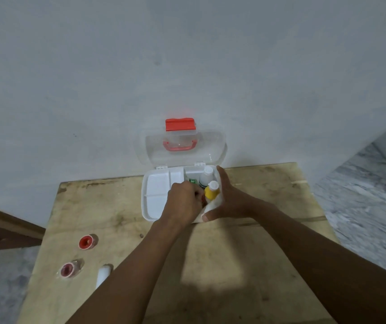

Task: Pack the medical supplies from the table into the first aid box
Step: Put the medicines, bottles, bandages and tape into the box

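both hands at the open first aid box, three supplies on the desk

the first aid box [154, 202] sits at the far edge of the wooden desk [222, 265], against the wall. its clear lid [185, 146] stands upright and its red latch [180, 124] is at the top. the white divided tray on the box's left side shows bare compartments. in the right side a white bottle [207, 175] stands at the back, and a yellow bottle [211, 191] with a white cap is just in front of it. a small green item [193, 181] is beside them; too small to tell what it is.

the left hand [182, 202] is knuckles up over the middle of the box, fingers curled down inside. a bit of red shows at the fingertips, but the grip is hidden, so i cannot tell if it holds anything. the right hand [231, 199] lies along the box's right end, its grip wide. its fingers are straight along the far corner and the thumb is spread at the near corner. it rests against the box, touching the yellow bottle's side.

at the desk's near left lie a red tape roll [86, 242], a pinkish tape roll [69, 269] nearer, and a white roll [103, 274] partly behind the left forearm. all three are well apart from the box.
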{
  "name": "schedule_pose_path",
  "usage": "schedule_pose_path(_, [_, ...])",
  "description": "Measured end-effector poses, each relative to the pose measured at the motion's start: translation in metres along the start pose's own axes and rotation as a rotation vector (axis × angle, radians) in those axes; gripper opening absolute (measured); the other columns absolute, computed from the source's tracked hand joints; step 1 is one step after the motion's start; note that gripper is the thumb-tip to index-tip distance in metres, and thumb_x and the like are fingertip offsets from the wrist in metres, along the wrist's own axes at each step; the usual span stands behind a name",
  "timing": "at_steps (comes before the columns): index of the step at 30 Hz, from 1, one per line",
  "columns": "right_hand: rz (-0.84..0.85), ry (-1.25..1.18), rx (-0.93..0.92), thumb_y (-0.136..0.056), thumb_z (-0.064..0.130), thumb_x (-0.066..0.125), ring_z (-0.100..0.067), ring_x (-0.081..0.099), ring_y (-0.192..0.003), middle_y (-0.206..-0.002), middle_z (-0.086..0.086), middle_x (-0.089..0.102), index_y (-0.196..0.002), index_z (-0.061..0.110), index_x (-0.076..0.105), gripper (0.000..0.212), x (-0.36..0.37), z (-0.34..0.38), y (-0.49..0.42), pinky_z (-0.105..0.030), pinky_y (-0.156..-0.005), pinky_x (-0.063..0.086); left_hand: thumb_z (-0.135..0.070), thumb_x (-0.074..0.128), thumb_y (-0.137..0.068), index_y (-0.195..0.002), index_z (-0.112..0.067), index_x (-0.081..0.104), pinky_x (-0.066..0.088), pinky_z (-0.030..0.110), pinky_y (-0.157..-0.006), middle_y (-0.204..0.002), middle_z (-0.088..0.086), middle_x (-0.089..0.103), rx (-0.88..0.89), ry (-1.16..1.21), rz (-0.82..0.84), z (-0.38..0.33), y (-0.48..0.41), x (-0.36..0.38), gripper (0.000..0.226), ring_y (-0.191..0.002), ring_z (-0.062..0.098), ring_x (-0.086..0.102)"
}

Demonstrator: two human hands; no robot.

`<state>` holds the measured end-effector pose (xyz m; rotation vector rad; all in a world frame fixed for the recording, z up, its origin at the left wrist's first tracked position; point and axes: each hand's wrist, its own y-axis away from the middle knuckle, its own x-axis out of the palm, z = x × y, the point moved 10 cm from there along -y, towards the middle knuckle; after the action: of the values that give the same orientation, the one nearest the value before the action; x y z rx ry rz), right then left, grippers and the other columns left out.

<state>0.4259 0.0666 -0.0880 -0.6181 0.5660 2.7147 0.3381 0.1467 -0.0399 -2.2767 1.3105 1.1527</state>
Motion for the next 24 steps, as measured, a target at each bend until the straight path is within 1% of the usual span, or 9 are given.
schedule_pose_path(4, [0.006,0.011,-0.013,-0.063,0.023,0.092,-0.005,0.035,-0.13,-0.139,0.02,0.021,-0.146,0.035,-0.008,0.131,0.002,0.003,-0.001,-0.006,-0.08,0.047,-0.01,0.058,-0.092,-0.099,-0.012,0.078,0.052,0.031,-0.086,-0.093,0.004,0.077,0.01,0.086,-0.201,0.001,0.016,-0.033,0.022,-0.085,0.02,0.068])
schedule_pose_path(8, [-0.009,0.02,-0.016,-0.052,0.038,0.095,-0.012,0.04,-0.131,-0.142,0.013,0.027,-0.143,0.04,-0.002,0.134,0.004,0.001,-0.005,-0.022,-0.09,0.052,-0.009,0.057,-0.092,-0.11,-0.011,0.075,0.052,0.028,-0.089,-0.108,0.002,0.075,-0.017,0.177,-0.38,0.016,0.049,-0.053,0.026,-0.096,0.017,0.069])
schedule_pose_path(11, [-0.027,0.039,-0.027,-0.041,0.049,0.097,-0.016,0.045,-0.13,-0.143,0.004,0.033,-0.143,0.042,0.006,0.137,0.002,-0.002,-0.006,-0.045,-0.099,0.051,-0.009,0.058,-0.091,-0.112,-0.012,0.073,0.057,0.027,-0.08,-0.112,0.0,0.072,-0.034,0.226,-0.557,0.033,0.087,-0.059,0.026,-0.091,0.013,0.068])
schedule_pose_path(13, [-0.031,0.044,-0.073,-0.037,0.053,0.096,-0.017,0.043,-0.131,-0.143,0.006,0.031,-0.139,0.045,0.013,0.131,0.002,-0.002,-0.008,-0.05,-0.103,0.047,-0.011,0.058,-0.09,-0.111,-0.013,0.072,0.057,0.026,-0.076,-0.11,-0.001,0.07,-0.069,0.204,-0.638,0.044,0.114,-0.055,0.026,-0.086,0.011,0.067])
schedule_pose_path(15, [-0.033,0.053,-0.077,-0.034,0.06,0.093,-0.018,0.037,-0.134,-0.147,0.009,0.025,-0.138,0.047,0.01,0.134,0.002,-0.002,-0.008,-0.05,-0.108,0.042,-0.012,0.057,-0.086,-0.108,-0.014,0.072,0.056,0.029,-0.075,-0.107,-0.002,0.069,-0.131,0.148,-0.685,0.057,0.14,-0.046,0.026,-0.08,0.012,0.066])
schedule_pose_path(17, [-0.02,0.065,-0.05,-0.032,0.066,0.09,-0.02,0.036,-0.134,-0.149,0.008,0.024,-0.136,0.052,0.004,0.135,0.003,-0.005,-0.006,-0.049,-0.11,0.04,-0.011,0.058,-0.085,-0.109,-0.014,0.072,0.054,0.031,-0.078,-0.109,0.0,0.068,-0.253,0.073,-0.677,0.08,0.161,-0.037,0.028,-0.082,0.015,0.066])
schedule_pose_path(19, [-0.014,0.083,-0.036,-0.032,0.068,0.088,-0.021,0.035,-0.135,-0.152,0.007,0.024,-0.136,0.053,0.001,0.137,0.004,-0.005,-0.005,-0.046,-0.109,0.039,-0.012,0.058,-0.086,-0.117,-0.015,0.069,0.051,0.034,-0.085,-0.118,0.005,0.065,-0.415,-0.022,-0.6,0.108,0.179,-0.03,0.032,-0.095,0.022,0.066])
schedule_pose_path(22, [-0.004,0.062,-0.05,-0.051,0.048,0.091,-0.018,0.037,-0.129,-0.152,0.001,0.027,-0.144,0.04,-0.002,0.132,0.005,-0.005,-0.005,-0.034,-0.101,0.037,-0.01,0.055,-0.091,-0.134,-0.016,0.058,0.046,0.04,-0.093,-0.129,0.016,0.055,-0.619,-0.172,-0.465,0.149,0.2,-0.027,0.043,-0.116,0.034,0.055])
schedule_pose_path(24, [-0.011,0.066,-0.049,-0.057,0.04,0.09,-0.018,0.036,-0.131,-0.152,-0.001,0.026,-0.148,0.033,-0.006,0.133,0.004,-0.007,-0.005,-0.032,-0.101,0.035,-0.011,0.054,-0.093,-0.142,-0.019,0.05,0.045,0.044,-0.093,-0.13,0.02,0.049,-0.7,-0.223,-0.408,0.17,0.211,-0.029,0.049,-0.117,0.039,0.05])
